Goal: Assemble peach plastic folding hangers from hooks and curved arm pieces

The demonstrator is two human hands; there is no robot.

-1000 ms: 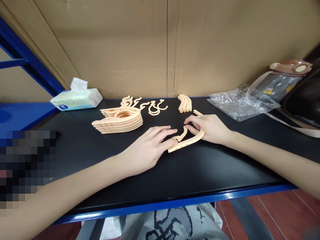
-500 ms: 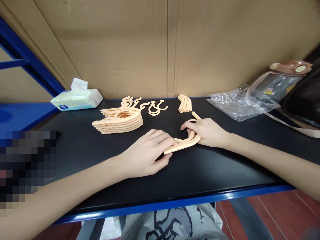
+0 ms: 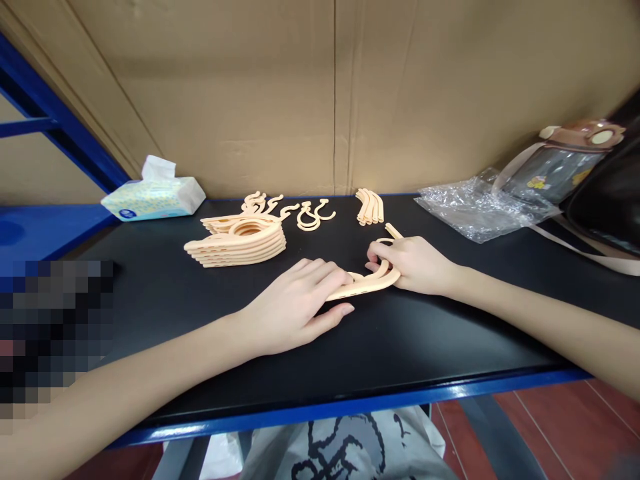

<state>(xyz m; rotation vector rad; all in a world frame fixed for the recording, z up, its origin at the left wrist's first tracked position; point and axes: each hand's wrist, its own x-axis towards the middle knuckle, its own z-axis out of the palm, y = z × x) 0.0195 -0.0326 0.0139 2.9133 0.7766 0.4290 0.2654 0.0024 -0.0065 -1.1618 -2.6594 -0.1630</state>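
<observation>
A beige plastic clothes hanger (image 3: pixel 369 285) lies low over the black table, between my two hands. My right hand (image 3: pixel 417 265) is closed around its right part, and a short arm of it sticks out past the knuckles. Over the left end rest the curled fingers of my left hand (image 3: pixel 295 307), hiding that end; the thumb is held a little away from the edge. Left of my hands is a stack of matching hanger bodies (image 3: pixel 240 247). Behind the stack lie several loose hooks (image 3: pixel 260 202), and more hooks (image 3: pixel 314 217) are beside them. Several curved hanger arms (image 3: pixel 370 207) form a small pile farther back.
A tissue pack (image 3: pixel 155 197) sits at the back left. At the right are a crumpled clear plastic bag (image 3: pixel 485 207), a drink bottle with a brown lid (image 3: pixel 560 163) and a dark bag (image 3: pixel 610 200). Cardboard (image 3: pixel 280 100) stands behind the table, whose front edge is blue (image 3: pixel 350 407).
My left thumb has moved off the hanger's edge, and the fingers have shifted slightly. The right fingers have curled in a bit. The hanger has turned slightly, its left end now more covered.
</observation>
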